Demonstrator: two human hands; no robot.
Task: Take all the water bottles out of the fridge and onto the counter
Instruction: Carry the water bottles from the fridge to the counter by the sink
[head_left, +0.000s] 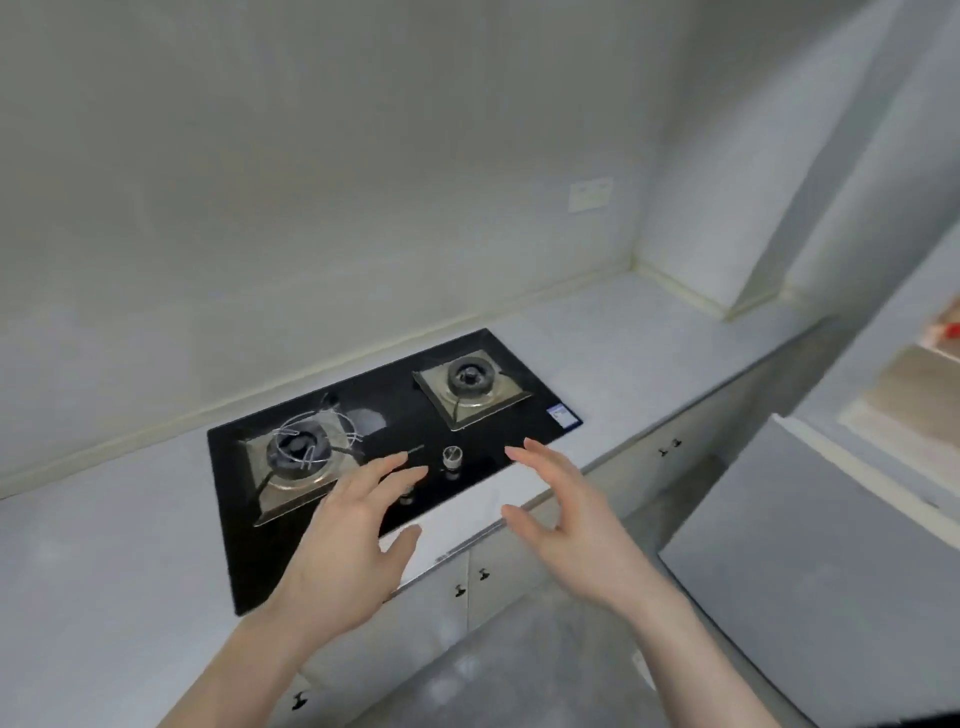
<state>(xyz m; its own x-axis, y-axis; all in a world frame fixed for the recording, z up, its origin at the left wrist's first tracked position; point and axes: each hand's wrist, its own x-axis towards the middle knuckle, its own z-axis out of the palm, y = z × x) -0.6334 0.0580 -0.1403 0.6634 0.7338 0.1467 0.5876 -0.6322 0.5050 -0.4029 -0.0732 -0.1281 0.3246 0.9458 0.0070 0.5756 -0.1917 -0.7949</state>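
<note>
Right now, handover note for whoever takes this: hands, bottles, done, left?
Left hand: open, empty, raised in front of the hob.
Right hand: open, empty, beside it over the counter edge.
Bottles: none in view, none on the counter.
Fridge: the grey panel at right may be its door; the inside is not visible.
Done: nothing the frame shows.
Left: likely all of it. Turn right, find the bottles, move them to the counter.
</note>
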